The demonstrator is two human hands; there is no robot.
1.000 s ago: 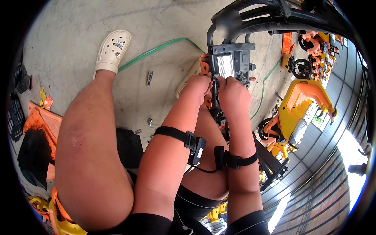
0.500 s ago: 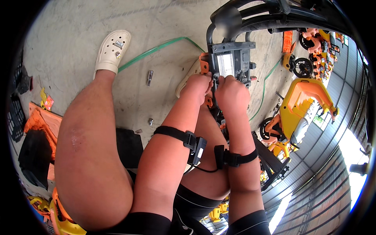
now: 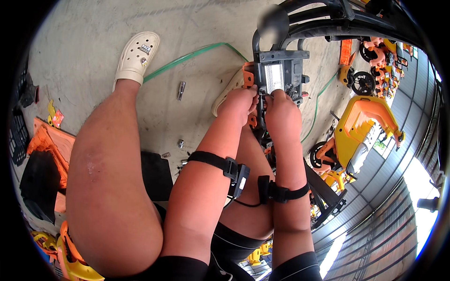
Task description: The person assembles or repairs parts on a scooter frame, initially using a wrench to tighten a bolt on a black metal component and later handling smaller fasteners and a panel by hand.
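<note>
In front of me stands a black vehicle frame point(image 3: 300, 22) with a dark boxy unit point(image 3: 291, 65) mounted in it. On that unit is a white label plate point(image 3: 273, 77). My left hand point(image 3: 239, 103) is closed at the unit's near left corner, beside an orange bracket point(image 3: 248, 75). Fingers curled, my right hand point(image 3: 284, 112) works close to it at the near edge, just below the label. Its thumb and forefinger are pinched together near a small dark part. Whatever either hand pinches is too small or hidden behind the fingers to make out.
On the concrete floor lie a metal socket point(image 3: 181, 91), a smaller socket point(image 3: 181, 144) and a green hose or strap point(image 3: 192, 55). Orange and black panels point(image 3: 44, 154) are at the left. Several yellow and orange vehicles point(image 3: 363, 124) stand on the right.
My right hand's fingers have shifted slightly, so the thumb and forefinger now show more clearly at the unit's edge. The left hand stays at the corner. The whole view has moved a little.
</note>
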